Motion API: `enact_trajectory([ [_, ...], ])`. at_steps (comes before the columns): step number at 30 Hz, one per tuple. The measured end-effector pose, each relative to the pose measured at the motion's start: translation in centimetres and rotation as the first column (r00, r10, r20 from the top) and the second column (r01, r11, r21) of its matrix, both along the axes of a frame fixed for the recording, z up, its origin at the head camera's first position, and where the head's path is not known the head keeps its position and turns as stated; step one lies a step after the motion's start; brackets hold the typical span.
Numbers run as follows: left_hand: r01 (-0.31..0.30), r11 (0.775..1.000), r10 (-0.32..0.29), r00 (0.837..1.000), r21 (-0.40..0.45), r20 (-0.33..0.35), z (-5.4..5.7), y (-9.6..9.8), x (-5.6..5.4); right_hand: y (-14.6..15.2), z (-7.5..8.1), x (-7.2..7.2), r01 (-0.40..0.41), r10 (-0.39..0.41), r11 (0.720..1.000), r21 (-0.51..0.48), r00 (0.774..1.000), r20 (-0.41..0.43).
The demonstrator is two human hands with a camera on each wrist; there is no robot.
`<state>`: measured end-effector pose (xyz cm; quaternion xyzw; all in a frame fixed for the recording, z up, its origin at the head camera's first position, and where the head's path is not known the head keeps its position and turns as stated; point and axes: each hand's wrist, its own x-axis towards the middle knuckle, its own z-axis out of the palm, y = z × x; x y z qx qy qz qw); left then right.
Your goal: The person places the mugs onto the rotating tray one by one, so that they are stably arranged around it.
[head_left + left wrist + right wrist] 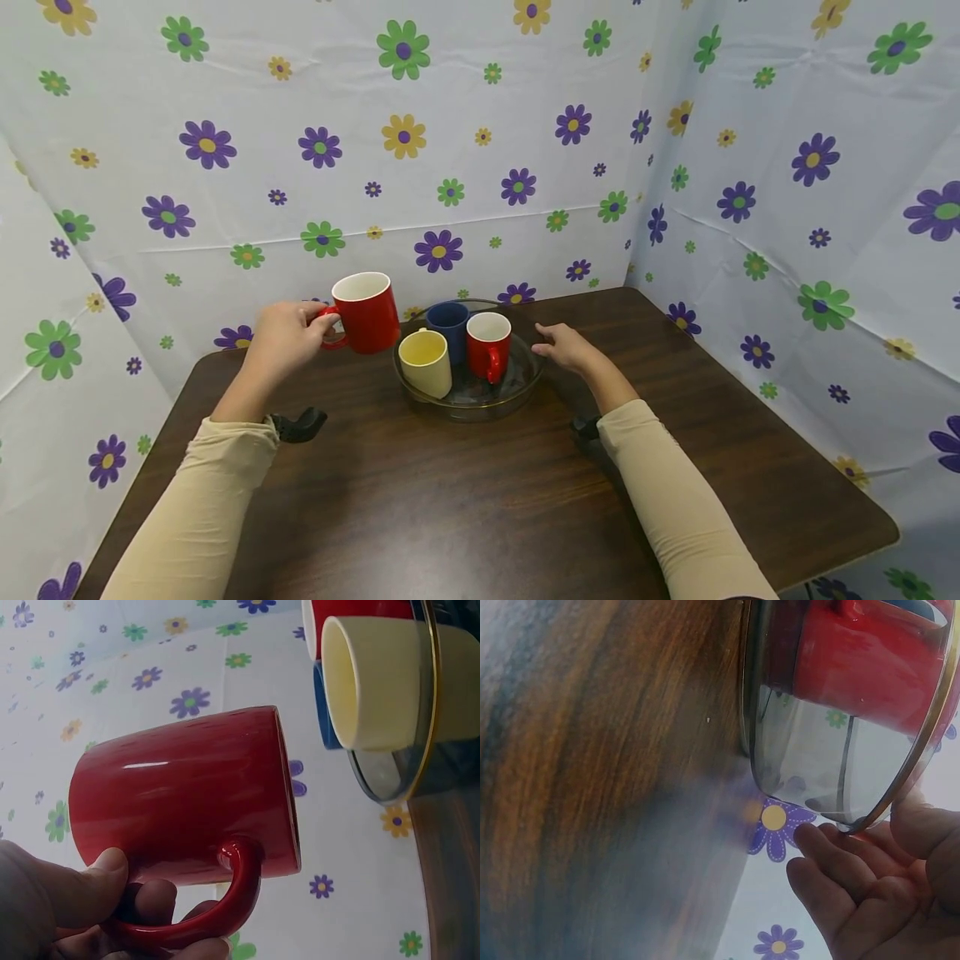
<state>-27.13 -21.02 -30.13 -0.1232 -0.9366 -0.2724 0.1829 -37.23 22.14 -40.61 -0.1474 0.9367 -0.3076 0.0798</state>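
In the head view my left hand (288,329) holds a red mug (369,317) with a white inside by its handle, raised above the table's left part. The left wrist view shows the thumb on top of the handle (244,889) and fingers curled through it. A round glass dish (480,408) with a gold rim stands right of that mug. Inside it are a yellow mug (426,367), a blue mug (450,329) and a second red mug (489,346), its handle facing me. My right hand (567,348) is at the dish's right rim, fingers loosely extended, fingertips right by the glass.
Everything stands on a dark brown wooden table (450,500), toward its back edge. White flowered cloth (480,167) hangs closely behind the table and along its right side. Dark straps with black pieces (300,425) sit at both wrists.
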Motion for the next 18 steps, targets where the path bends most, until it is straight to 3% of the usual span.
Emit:
enact_trajectory([
  [13, 0.043, 0.999, -0.042, 0.998, 0.02, -0.037, 0.1, 2.6, -0.8, 0.0, -0.1, 0.1, 0.007, -0.007, 1.0, -0.013, 1.0, 0.0],
  [18, 0.059, 0.997, -0.059, 0.998, 0.039, -0.005, 0.3, 3.4, -1.0, 0.1, -0.2, -0.1, 0.0, 0.0, 1.0, -0.009, 1.0, -0.006],
])
